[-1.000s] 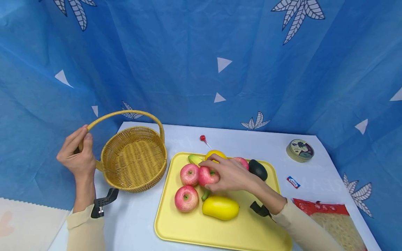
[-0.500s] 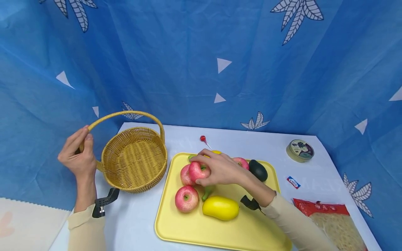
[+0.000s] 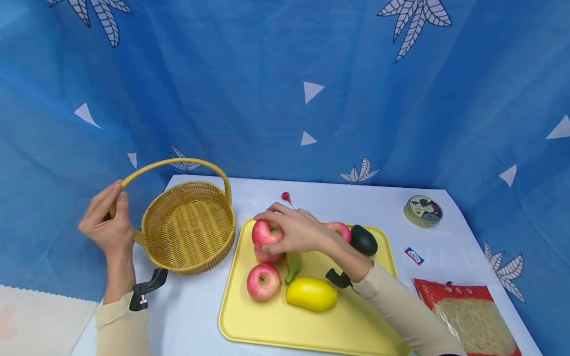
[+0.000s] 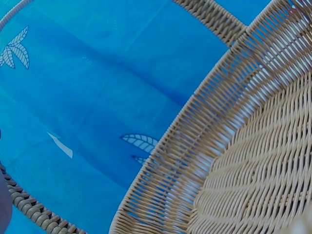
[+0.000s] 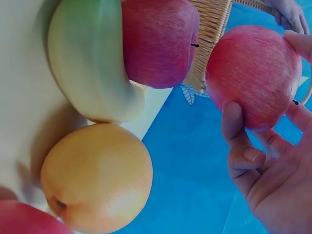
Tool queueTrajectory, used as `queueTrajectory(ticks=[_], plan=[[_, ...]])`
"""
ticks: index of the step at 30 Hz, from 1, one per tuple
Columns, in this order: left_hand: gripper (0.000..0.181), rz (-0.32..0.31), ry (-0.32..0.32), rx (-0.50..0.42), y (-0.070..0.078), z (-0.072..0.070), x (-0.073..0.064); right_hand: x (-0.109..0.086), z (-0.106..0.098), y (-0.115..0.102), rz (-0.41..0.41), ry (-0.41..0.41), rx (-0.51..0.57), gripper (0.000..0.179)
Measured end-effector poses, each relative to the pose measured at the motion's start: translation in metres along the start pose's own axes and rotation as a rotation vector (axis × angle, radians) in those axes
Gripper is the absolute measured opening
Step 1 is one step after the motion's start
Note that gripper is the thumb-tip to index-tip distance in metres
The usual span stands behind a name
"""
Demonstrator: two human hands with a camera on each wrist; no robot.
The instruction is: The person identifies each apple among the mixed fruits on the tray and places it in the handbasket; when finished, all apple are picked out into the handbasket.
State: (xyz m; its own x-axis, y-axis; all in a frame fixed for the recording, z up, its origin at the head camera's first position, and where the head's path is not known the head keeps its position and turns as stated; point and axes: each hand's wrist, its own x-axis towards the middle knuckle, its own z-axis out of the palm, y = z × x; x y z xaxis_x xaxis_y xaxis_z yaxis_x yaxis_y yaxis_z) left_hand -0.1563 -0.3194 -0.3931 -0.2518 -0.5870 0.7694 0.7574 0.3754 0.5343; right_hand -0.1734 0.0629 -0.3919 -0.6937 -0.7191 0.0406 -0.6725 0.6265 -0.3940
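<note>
My left hand point(image 3: 107, 217) grips the arched handle point(image 3: 182, 160) of a yellow wicker basket point(image 3: 191, 235), which has nothing in it. My right hand point(image 3: 298, 230) holds a red apple point(image 3: 265, 233) between fingers and thumb. In the right wrist view the held apple point(image 5: 253, 73) is clear of the other fruit. Below it on the yellow tray point(image 3: 276, 331) sits a second apple point(image 3: 267, 255), partly covered. Nearby lie another apple point(image 3: 263, 282), a green-yellow banana point(image 3: 293, 267) and a yellow mango point(image 3: 311, 294). A round yellow-orange fruit point(image 5: 97, 175) is hidden by my hand in the head view.
At the tray's far right are an apple point(image 3: 339, 230) and a dark green avocado point(image 3: 363, 241). Behind the tray lies a red lollipop point(image 3: 286, 196). A round tin point(image 3: 423, 211), a small wrapped sweet point(image 3: 414, 256) and a red-topped bag point(image 3: 472, 316) lie on the right.
My right hand has lifted the apple from among the fruit and carried it left, toward the basket. The left hand and the basket have stayed in place.
</note>
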Motion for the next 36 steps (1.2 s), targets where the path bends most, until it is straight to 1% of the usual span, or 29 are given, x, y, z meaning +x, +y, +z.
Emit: queueTrajectory(ticks=[4,8,13,22,30,36], plan=[[0.019,-0.005,-0.005,-0.043,-0.001,0.0,-0.001,0.006,0.003,-0.002,-0.005,0.005,0.002,0.064],[0.018,-0.005,-0.009,-0.053,-0.001,0.001,0.0,0.015,0.006,-0.002,-0.025,0.008,0.004,0.066],[0.019,-0.006,-0.012,-0.033,0.001,0.003,0.0,0.026,0.008,-0.001,-0.047,0.016,-0.011,0.065],[0.016,-0.009,-0.032,-0.007,0.001,0.004,-0.003,0.041,0.01,-0.005,-0.06,0.013,-0.018,0.062],[0.016,0.004,-0.029,0.017,0.002,0.003,-0.001,0.056,0.01,-0.015,-0.118,0.008,-0.004,0.064],[0.015,0.005,-0.022,0.034,0.004,0.001,0.001,0.07,0.007,-0.025,-0.17,-0.027,0.035,0.065]])
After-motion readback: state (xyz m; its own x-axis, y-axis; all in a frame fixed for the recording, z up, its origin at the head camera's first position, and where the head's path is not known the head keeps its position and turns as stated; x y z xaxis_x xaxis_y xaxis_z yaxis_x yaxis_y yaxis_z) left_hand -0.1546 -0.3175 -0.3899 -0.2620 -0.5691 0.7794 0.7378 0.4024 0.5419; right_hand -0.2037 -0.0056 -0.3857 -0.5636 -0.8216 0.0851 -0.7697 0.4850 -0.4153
